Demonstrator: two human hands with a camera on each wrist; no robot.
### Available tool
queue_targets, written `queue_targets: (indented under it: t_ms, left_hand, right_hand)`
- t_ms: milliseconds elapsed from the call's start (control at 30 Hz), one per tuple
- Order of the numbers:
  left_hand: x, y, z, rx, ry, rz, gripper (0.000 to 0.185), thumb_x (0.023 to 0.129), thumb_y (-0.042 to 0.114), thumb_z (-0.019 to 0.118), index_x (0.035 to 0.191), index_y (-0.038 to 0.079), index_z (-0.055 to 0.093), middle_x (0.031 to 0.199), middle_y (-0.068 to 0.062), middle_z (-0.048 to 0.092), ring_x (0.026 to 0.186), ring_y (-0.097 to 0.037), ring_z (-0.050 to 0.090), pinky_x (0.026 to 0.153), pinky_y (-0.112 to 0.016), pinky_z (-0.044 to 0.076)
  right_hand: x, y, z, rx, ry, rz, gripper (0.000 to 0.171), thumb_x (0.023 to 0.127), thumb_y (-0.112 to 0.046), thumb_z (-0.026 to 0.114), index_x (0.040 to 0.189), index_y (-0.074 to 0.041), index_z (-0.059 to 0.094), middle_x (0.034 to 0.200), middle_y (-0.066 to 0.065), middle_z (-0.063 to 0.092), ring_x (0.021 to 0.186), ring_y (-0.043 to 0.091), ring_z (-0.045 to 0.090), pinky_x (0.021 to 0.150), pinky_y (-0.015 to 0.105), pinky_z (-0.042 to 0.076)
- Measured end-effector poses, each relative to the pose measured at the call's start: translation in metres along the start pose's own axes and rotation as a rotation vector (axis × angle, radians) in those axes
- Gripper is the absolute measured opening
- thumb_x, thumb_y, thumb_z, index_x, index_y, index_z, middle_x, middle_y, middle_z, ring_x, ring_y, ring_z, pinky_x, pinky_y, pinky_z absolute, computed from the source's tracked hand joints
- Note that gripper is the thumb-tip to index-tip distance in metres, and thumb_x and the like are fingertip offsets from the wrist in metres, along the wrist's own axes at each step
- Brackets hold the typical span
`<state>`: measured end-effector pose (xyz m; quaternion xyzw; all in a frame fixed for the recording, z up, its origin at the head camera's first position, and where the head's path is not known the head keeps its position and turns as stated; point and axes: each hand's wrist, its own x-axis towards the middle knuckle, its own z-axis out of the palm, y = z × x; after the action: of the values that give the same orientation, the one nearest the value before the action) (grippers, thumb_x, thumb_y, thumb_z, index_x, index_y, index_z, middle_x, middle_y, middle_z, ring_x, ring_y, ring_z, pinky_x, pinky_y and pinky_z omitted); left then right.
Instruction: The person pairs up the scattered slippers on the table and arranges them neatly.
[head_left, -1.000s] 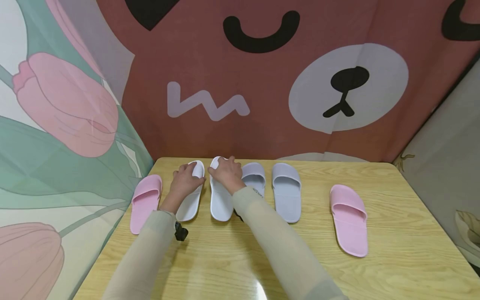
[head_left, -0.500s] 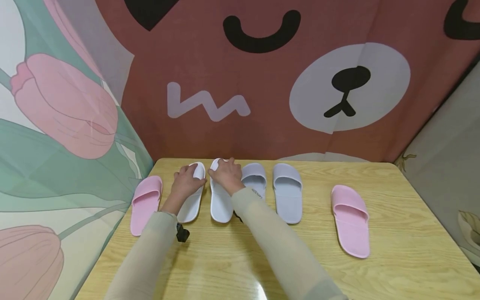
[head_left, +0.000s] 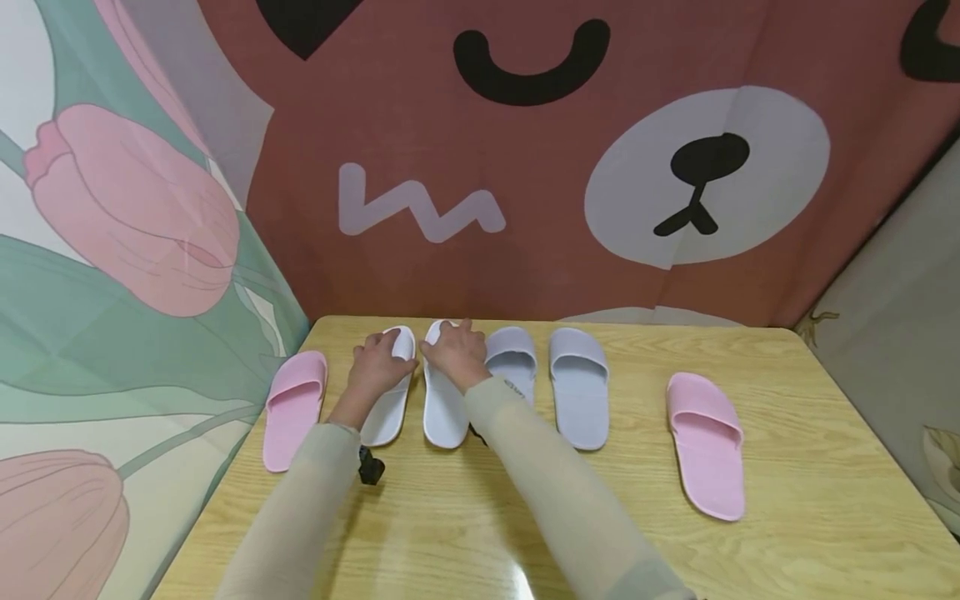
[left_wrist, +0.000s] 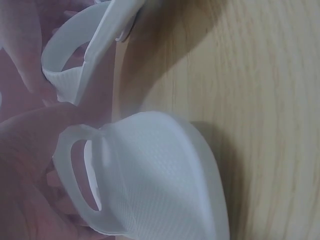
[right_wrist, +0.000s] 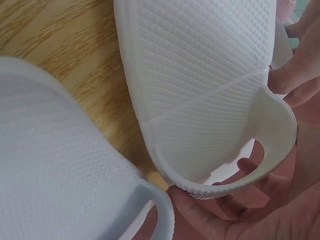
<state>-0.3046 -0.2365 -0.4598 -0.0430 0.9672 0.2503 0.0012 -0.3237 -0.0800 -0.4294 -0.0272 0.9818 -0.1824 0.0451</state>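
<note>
Two white slippers stand side by side at the table's back edge, toes away from me. My left hand (head_left: 375,367) grips the left white slipper (head_left: 387,417) at its strap, thumb on the inner side. The right white slipper (head_left: 445,412) is held across its strap by my right hand (head_left: 457,350). In the left wrist view the left slipper's textured footbed (left_wrist: 165,165) and open toe show close up. The right wrist view looks onto the other slipper's footbed (right_wrist: 195,75), with fingertips (right_wrist: 195,207) at the strap's edge. My hands partly hide both straps in the head view.
Two grey slippers stand right of the white pair, one (head_left: 512,342) partly behind my right sleeve, the other (head_left: 581,408) beside it. A pink slipper (head_left: 291,417) lies far left, another pink slipper (head_left: 708,450) far right. A printed cloth (head_left: 540,275) rises behind the wooden table (head_left: 435,525).
The head view has shifted slightly, so everything sits a little further right. Both hands keep their hold on the white slippers, which have hardly moved.
</note>
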Motion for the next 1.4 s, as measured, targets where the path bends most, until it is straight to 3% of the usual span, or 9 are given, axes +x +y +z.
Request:
queue_targets:
  t_ms: [633,933,1400]
  left_hand:
    - [0.002,-0.001,0.007,0.007,-0.006,-0.025,0.081,0.089,0.044,0.068,0.156,0.012,0.037,0.156,-0.025,0.033,0.136,-0.051,0.032,0.1,-0.064,0.043]
    - [0.006,-0.002,0.009,0.01,-0.017,-0.044,0.082,0.088,0.045,0.068,0.157,0.014,0.037,0.158,-0.023,0.032,0.138,-0.05,0.031,0.102,-0.064,0.042]
    - [0.008,-0.004,0.013,0.006,-0.031,-0.071,0.081,0.089,0.047,0.067,0.158,0.015,0.036,0.159,-0.021,0.03,0.139,-0.05,0.029,0.102,-0.066,0.041]
  right_hand:
    - [-0.001,-0.002,0.008,-0.02,-0.025,-0.017,0.066,0.096,-0.06,0.055,0.137,-0.009,0.059,0.131,0.02,0.053,0.111,0.04,0.059,0.093,0.045,0.049]
    - [0.003,-0.002,0.01,-0.061,-0.053,-0.006,0.07,0.096,-0.061,0.054,0.137,-0.005,0.058,0.13,0.019,0.055,0.112,0.038,0.058,0.098,0.046,0.046]
    - [0.007,-0.004,0.018,0.007,-0.049,0.067,0.077,0.09,-0.065,0.059,0.137,-0.004,0.056,0.128,0.016,0.055,0.11,0.038,0.06,0.093,0.044,0.05]
